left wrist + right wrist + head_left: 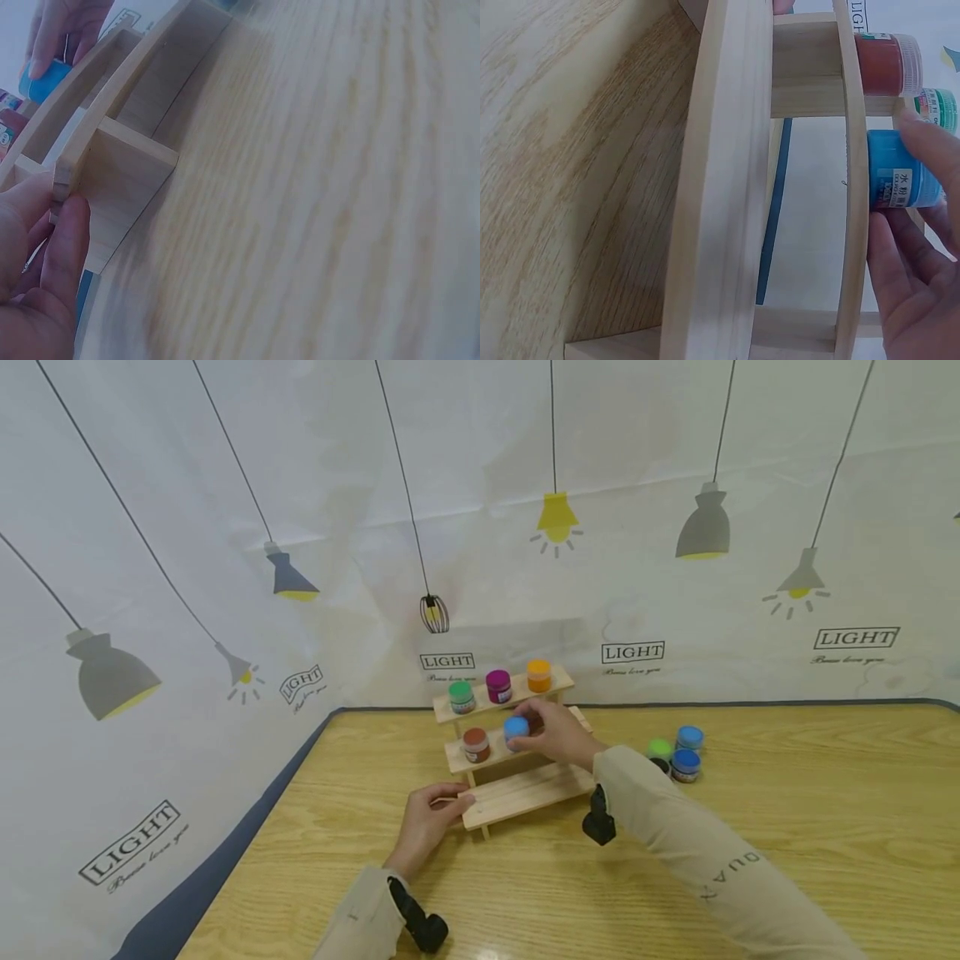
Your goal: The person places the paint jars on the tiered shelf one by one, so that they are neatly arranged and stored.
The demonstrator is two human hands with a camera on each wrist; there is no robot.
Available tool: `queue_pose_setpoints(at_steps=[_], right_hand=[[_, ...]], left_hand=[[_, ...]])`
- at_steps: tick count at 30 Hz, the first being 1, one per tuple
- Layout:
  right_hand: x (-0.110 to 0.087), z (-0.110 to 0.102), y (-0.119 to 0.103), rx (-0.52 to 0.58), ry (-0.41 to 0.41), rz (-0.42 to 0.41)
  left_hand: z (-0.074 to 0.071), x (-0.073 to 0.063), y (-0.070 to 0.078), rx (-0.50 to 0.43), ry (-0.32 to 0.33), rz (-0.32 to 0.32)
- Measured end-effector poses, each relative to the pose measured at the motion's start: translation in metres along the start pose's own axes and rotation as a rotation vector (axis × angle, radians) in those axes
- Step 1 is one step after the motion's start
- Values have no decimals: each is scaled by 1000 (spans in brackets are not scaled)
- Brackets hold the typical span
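My right hand (pixel 558 733) pinches a light-blue paint jar (pixel 892 169) between thumb and fingers. The jar stands on the middle step of a wooden three-step display stand (pixel 525 793), beside a brown-red paint jar (pixel 476 745). On the top step sit a green jar (pixel 461 697), a purple jar (pixel 498 686) and an orange jar (pixel 538 676). At the stand's near left corner, my left hand (pixel 431 822) grips the end of the lowest step, as the left wrist view shows with thumb and fingers around the board (pixel 71 161).
Right of the stand is a cluster of jars on the wooden table (pixel 787 827): a light-green jar (pixel 660 749), two blue jars, one in front (pixel 686 765), and a dark one (pixel 661 765) partly hidden by the sleeve. A lamp-printed cloth (pixel 487 568) hangs behind.
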State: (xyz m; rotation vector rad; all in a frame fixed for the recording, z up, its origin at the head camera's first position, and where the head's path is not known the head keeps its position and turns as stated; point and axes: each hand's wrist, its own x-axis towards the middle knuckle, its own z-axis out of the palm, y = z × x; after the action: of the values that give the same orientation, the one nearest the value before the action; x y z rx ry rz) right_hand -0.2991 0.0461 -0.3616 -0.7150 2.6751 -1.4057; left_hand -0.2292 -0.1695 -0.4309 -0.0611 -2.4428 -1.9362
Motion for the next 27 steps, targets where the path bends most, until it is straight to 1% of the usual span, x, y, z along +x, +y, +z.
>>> queue_pose_setpoints(at_steps=[10,14,17,21,24,27], right_hand=[[1,2,0,-22,14,7],[-1,0,0,-21,-3,-17],[-4,-2,0,0,-26,-39],[-7,-7,-1,18,-65,-71],[-10,-14,-2,4,-77,-101],[-13,-22,-3,-28,-66,-131]], left_hand=[[-1,0,-1,14,3,-6],[0,-7,13,1,-12,1],[0,-8,16,-19,-23,7],[-1,-2,2,-26,-20,5],[0,0,-1,-17,-14,2],[0,0,-1,-9,-8,0]])
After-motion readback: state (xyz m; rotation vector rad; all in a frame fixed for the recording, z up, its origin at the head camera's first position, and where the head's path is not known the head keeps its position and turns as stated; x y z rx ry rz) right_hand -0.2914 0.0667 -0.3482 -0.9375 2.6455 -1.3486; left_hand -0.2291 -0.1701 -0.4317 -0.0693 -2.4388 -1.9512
